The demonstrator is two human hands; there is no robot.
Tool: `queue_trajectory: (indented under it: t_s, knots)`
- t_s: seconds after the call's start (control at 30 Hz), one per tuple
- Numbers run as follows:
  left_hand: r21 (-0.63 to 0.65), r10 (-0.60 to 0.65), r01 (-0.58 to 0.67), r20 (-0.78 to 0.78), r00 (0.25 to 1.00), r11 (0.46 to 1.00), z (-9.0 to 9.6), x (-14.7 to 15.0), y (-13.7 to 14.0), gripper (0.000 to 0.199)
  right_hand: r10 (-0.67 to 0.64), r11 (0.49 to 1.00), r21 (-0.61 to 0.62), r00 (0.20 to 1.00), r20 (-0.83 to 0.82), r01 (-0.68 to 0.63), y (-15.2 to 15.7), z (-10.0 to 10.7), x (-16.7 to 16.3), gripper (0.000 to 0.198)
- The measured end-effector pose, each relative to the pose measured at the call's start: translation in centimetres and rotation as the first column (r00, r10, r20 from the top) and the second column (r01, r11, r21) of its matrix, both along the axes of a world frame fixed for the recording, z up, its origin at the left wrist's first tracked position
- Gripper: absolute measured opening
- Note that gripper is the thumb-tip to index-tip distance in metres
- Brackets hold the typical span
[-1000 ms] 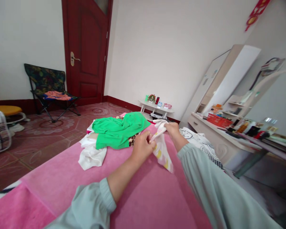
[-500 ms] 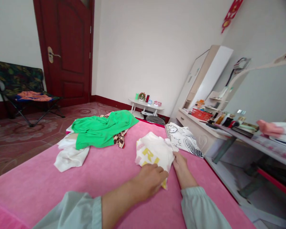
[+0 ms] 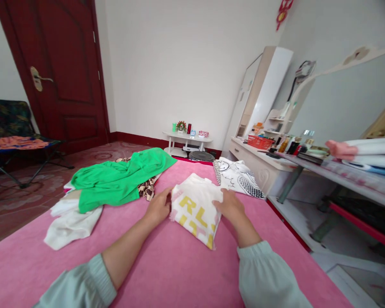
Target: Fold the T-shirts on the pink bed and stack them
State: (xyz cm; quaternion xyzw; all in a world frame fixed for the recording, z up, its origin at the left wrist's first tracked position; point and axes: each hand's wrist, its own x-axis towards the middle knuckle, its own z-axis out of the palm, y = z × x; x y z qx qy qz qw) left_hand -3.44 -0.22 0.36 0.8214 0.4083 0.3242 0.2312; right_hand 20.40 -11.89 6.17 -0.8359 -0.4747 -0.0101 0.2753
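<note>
A white T-shirt [image 3: 197, 203] with yellow letters and pale pink patches lies folded into a small bundle on the pink bed cover [image 3: 167, 265]. My left hand [image 3: 159, 207] is at its left edge, fingers curled around the fabric there; the fingertips are partly hidden. On the opposite side, my right hand [image 3: 231, 206] pinches the right edge, thumb on top of the cloth. Just beyond my right hand rests a folded white garment [image 3: 239, 176] with black drawings and a checked pattern.
To the left lies a heap with a green garment [image 3: 122, 177], a brown patterned cloth [image 3: 148, 188] and a white cloth [image 3: 72, 229]. A white dressing table [image 3: 259, 159] with a red basket [image 3: 259, 141] stands right. A low white table [image 3: 188, 137] is against the wall.
My left hand has moved from the shirt's near part to its left edge, uncovering more letters. My right hand has its thumb over the right edge. The view has shifted right.
</note>
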Motion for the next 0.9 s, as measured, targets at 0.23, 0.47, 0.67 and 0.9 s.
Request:
queue_trajectory:
  t_s: [0.23,0.47,0.67,0.9]
  knots:
    - [-0.033,-0.239,0.249,0.176,0.955,0.968,0.5,0.9,-1.2,0.080,0.478,0.803,-0.472,0.866,0.146,-0.364,-5.0,3.8,-8.6,0.040]
    - [0.052,-0.354,0.362,0.379,0.855,0.931,1.4,1.5,-2.6,0.077,0.543,0.815,-0.358,0.815,0.203,-0.455,-8.3,0.6,-6.9,0.035]
    - [0.249,-0.181,0.176,-0.001,0.983,0.952,5.7,-0.7,-4.9,0.031,0.478,0.876,-0.180,0.857,0.190,-0.448,-11.0,2.2,-3.5,0.034]
    - [0.098,-0.468,0.556,-0.431,0.771,0.825,8.4,-4.3,-8.9,0.032,0.565,0.780,-0.314,0.825,-0.019,-0.541,-13.6,2.7,-3.0,0.035]
